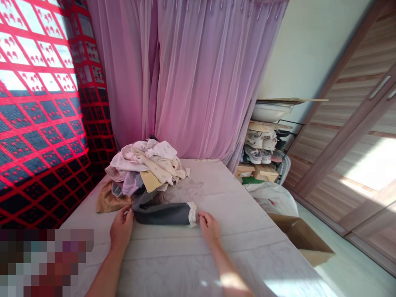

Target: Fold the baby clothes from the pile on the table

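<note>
A dark grey garment (162, 214), which looks like a pair of trousers, lies bent on the bed with a white frilled hem at its right end. My left hand (122, 226) pinches its left edge, beside a brown cloth (111, 200). At the frilled end, my right hand (209, 227) has its fingers curled together, the fingertips at the hem's edge. Just behind the garment rises a heap of clothes (148, 161) in pale pink, cream, yellow and lilac; the garment's far part runs up against it.
A pale patterned sheet covers the bed (235, 239). Purple curtains (198, 82) hang behind, and a red-and-black checked cloth (40, 115) hangs at left. To the right stand a shoe rack (262, 142), an open cardboard box (305, 237) and a wooden wardrobe (349, 136).
</note>
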A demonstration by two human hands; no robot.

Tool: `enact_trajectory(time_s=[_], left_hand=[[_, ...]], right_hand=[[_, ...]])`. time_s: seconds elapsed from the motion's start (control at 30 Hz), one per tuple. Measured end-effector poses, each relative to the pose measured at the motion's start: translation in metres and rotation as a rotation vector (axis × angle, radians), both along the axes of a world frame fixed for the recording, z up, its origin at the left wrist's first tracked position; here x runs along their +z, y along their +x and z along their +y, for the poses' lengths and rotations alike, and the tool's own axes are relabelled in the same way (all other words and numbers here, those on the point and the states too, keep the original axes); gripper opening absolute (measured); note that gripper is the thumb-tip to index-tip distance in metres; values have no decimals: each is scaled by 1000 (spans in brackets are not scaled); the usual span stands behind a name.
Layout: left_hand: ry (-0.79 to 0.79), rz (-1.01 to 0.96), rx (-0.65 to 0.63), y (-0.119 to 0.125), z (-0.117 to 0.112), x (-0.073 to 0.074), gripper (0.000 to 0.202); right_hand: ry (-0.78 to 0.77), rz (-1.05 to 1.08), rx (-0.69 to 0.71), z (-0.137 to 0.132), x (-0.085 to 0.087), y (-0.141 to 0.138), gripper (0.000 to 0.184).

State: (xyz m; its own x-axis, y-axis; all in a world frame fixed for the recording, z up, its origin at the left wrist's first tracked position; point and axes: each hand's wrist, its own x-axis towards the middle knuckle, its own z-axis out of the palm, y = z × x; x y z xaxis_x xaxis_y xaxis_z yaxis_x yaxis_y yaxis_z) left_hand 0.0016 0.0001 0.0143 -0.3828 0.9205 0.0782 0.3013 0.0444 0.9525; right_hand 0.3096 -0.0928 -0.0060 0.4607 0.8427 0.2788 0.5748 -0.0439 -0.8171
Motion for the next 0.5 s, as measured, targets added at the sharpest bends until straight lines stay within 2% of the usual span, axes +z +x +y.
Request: enact_trajectory(time_s=[0.1,0.2,0.27,0.37,0.43,0.5], left_hand=[[0,95,-81,8,-7,6,51],[5,121,-124,20,-18,10,81],[24,160,-155,30,-26,12,92],[127,210,-273,47,-33,14,77],[162,175,-322,62,-30,14,64],[145,47,-316,79,-22,14,59]], right_hand=[[1,-34,49,-5,-1,-7,36],[4,-35,144,-12,-5,-12,42],[-11,-71,185,-16,-7,-16,51],[-64,-176,205,-13,-4,-19,56],[-116,-208,231,-3,6,-13,42],[-111,-177,183,14,24,1,34]])
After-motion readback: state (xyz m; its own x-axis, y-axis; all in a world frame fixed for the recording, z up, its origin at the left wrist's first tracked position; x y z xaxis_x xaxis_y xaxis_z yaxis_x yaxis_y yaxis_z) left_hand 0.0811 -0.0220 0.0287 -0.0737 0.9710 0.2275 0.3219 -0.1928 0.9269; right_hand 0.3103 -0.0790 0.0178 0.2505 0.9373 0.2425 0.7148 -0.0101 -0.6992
